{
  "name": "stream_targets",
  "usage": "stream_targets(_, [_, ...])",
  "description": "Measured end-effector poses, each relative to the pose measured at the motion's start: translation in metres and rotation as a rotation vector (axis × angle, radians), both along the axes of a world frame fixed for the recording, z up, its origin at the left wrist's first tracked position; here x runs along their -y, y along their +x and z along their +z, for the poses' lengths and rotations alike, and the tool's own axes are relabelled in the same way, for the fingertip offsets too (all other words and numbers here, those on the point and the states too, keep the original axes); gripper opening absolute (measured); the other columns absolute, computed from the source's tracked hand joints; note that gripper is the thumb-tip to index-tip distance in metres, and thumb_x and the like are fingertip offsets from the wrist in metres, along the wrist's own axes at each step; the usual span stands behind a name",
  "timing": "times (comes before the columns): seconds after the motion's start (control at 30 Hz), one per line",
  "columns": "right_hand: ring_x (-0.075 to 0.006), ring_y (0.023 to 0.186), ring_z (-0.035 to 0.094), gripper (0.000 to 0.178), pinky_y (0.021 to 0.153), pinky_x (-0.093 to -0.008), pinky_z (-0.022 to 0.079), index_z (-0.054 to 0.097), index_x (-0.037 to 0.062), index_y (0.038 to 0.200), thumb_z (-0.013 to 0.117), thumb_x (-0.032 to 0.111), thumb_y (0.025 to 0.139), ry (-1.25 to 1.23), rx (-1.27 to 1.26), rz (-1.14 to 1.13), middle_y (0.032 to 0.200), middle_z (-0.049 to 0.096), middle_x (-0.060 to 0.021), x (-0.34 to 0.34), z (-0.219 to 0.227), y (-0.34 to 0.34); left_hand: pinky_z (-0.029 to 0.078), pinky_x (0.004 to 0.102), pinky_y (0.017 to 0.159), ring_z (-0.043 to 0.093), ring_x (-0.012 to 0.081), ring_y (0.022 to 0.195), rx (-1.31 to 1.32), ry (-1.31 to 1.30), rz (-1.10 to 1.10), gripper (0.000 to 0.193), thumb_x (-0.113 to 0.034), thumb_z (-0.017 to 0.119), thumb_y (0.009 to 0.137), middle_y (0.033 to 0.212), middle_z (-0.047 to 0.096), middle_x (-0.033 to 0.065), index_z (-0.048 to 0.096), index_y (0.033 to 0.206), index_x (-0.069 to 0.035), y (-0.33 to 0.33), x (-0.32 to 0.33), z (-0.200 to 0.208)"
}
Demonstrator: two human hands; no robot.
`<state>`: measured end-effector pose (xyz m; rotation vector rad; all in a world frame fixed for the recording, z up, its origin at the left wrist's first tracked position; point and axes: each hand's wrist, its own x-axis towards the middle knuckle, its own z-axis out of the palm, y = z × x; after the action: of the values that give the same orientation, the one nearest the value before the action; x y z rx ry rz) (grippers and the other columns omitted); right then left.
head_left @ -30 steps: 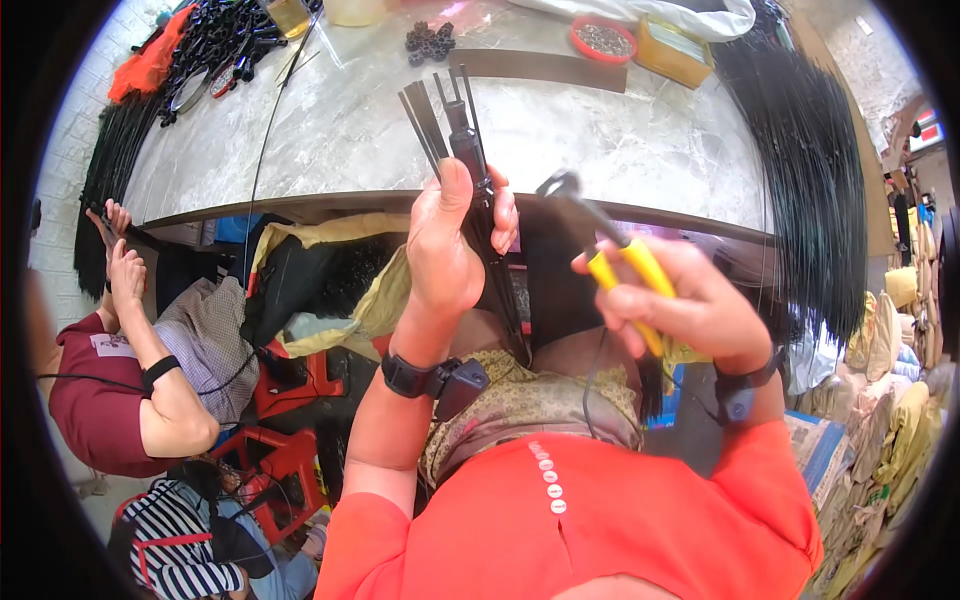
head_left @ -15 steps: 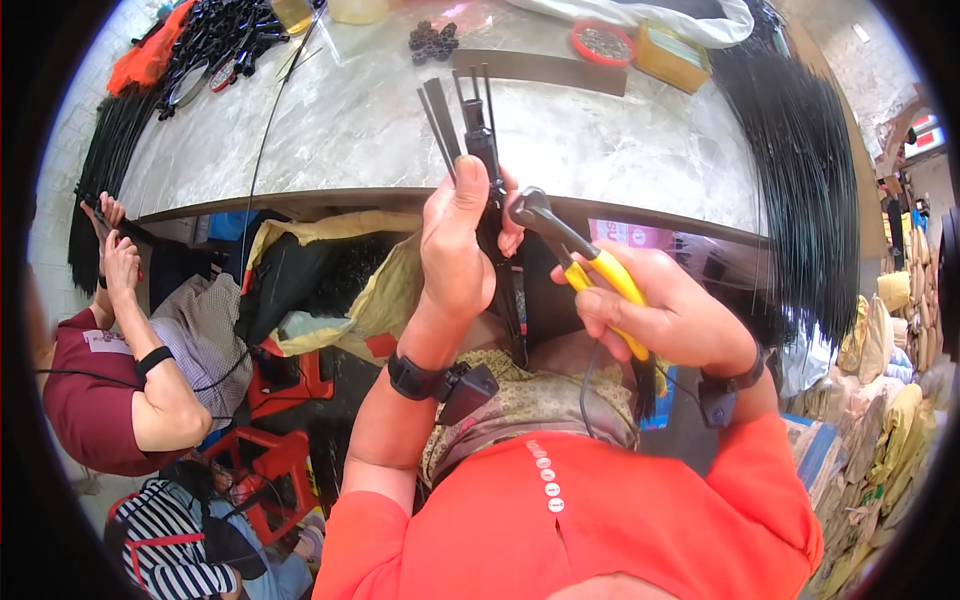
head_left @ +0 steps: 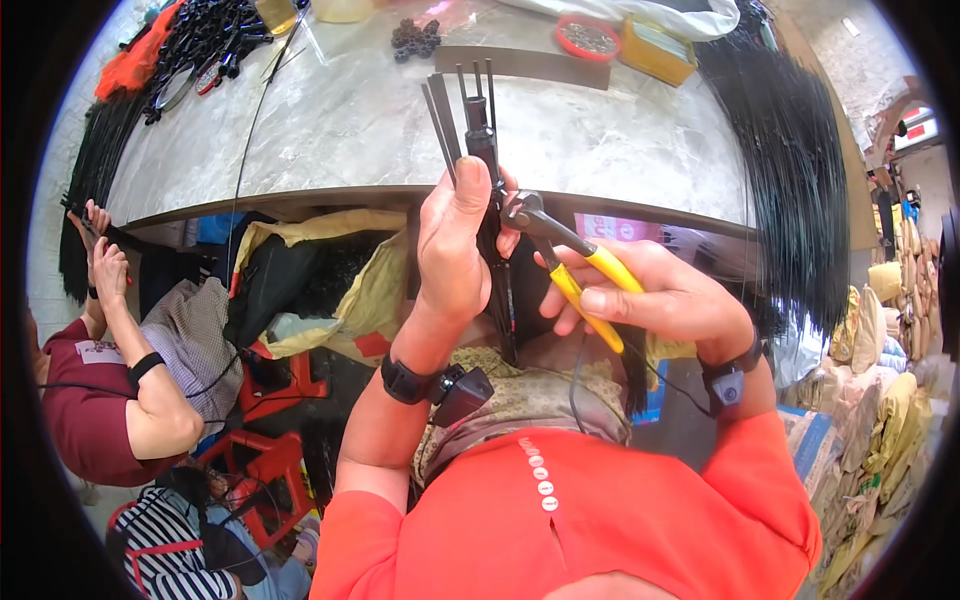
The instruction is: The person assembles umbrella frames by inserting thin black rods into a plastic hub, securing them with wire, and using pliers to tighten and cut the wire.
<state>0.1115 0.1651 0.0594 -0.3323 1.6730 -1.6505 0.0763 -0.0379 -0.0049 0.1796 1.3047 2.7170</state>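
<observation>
My left hand (head_left: 452, 238) is closed around a bundle of thin black rods (head_left: 441, 115) and a black tubular fitting (head_left: 481, 135), all pointing away from me over the table's near edge. The bundle's lower part runs down toward my lap. In my right hand (head_left: 680, 295) is a pair of end-cutting pliers (head_left: 582, 262) with yellow handles. Their handles are spread apart. The dark plier head is at the bundle, just beside the fingers of my left hand; whether the jaws bite on anything is too small to tell.
A grey marbled table (head_left: 330, 135) spans the far side. On it are a red dish (head_left: 587, 38) of small parts, a yellow box (head_left: 657, 52) and long black rods (head_left: 785, 180) hanging at right. A co-worker (head_left: 120, 400) works at left, near red stools (head_left: 262, 470) and a yellow-edged sack (head_left: 375, 290).
My right hand has brought the pliers slightly left, and their head is now against the bundle. The plier handles have spread wider. My left hand keeps its hold.
</observation>
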Motion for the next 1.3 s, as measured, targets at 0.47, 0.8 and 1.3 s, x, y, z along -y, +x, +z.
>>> stream_targets(0.47, [-0.0177, 0.095, 0.068, 0.047, 0.075, -0.0295, 0.054, 0.052, -0.0046, 0.126, 0.059, 0.034, 0.100, 0.142, -0.026, 0.077, 0.107, 0.067, -0.0132, -0.010, 0.026, -0.013, 0.038, 0.0257, 0.053, 0.047, 0.0110, 0.056, -0.028, -0.106, 0.071, 0.047, -0.048, 0.048, 0.103, 0.069, 0.054, 0.0047, 0.055, 0.103, -0.001, 0.007, -0.007, 0.003])
stream_targets(0.8, [-0.0108, 0.074, 0.065, 0.028, 0.063, -0.0255, 0.053, 0.056, -0.0008, 0.108, 0.057, 0.027, 0.101, 0.276, 0.063, 0.073, 0.087, 0.066, -0.0061, -0.001, 0.041, -0.017, 0.037, 0.0245, 0.050, 0.048, 0.0089, 0.057, -0.004, -0.148, 0.169, 0.041, -0.045, 0.050, 0.103, 0.072, 0.054, 0.0028, 0.055, 0.103, -0.004, 0.009, -0.015, 0.002])
stream_targets(1.3, [-0.0189, 0.081, 0.069, 0.039, 0.069, -0.0296, 0.055, 0.054, -0.0050, 0.120, 0.059, 0.027, 0.100, 0.231, 0.107, 0.106, 0.092, 0.067, -0.0131, -0.008, 0.047, -0.031, 0.037, 0.0226, 0.051, 0.047, 0.0090, 0.055, -0.007, -0.057, 0.021, 0.044, -0.048, 0.048, 0.103, 0.068, 0.052, 0.0023, 0.055, 0.095, -0.005, -0.004, 0.000, 0.000])
